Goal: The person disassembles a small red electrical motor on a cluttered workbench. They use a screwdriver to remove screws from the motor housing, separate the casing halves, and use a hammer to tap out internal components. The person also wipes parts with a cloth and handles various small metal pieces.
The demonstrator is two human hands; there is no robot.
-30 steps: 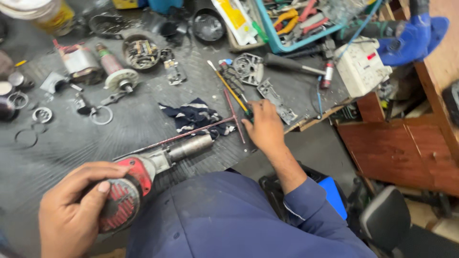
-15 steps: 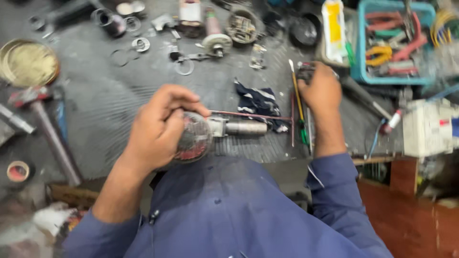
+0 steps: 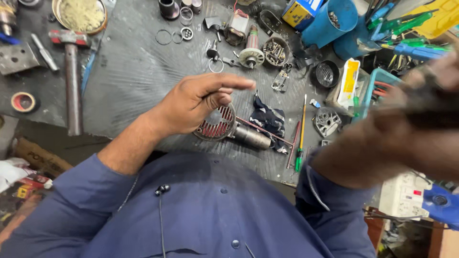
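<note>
Your left hand (image 3: 196, 102) open, hovering just above power tool (image 3: 229, 128); tool's long axis runs right and toward you. Right hand (image 3: 416, 119) blurred, grip unclear, farther off.

Repair workshop: tool-strewn bench (image 3: 134, 81), hammer (image 3: 71, 71)

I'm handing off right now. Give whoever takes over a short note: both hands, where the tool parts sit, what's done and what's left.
Left hand: open, fingers spread, hovering over the red vented motor housing, no grip on it.
Right hand: raised near the camera, motion-blurred; something dark seems to be in it, grip unclear.
Housing lies on the grey bench beside a dark cloth. Green-handled screwdriver is to its right, rotor and loose rings further back, hammer far left.
Done: tool is apart.
Left: parts are still unassembled.
</note>
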